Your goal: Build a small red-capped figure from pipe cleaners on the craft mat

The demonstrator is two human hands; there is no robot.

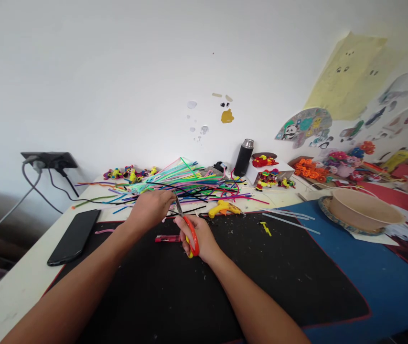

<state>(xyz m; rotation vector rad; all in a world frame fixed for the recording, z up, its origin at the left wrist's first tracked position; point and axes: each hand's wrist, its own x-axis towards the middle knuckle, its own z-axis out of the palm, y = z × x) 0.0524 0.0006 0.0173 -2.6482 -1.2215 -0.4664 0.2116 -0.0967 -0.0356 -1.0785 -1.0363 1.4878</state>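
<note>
My right hand [204, 239] grips scissors [192, 235] by their orange-red and yellow handles, with the metal blades pointing up and away. My left hand [151, 209] is closed near the blade tips; what its fingers pinch is too small and hidden to name. Just beyond both hands spreads a heap of coloured pipe cleaners [186, 177]. A yellow glue gun [222, 208] lies right of the scissors. Partly behind my right hand rests a small red object [167, 238] on the black mat [146, 291].
At left lie a black phone [74, 237] and a wall socket with cables [51, 160]. A black flask [243, 158] stands by a white box [270, 176] holding small figures. Clear glue sticks [292, 223], a yellow scrap [265, 228] and a beige bowl [365, 209] are to the right.
</note>
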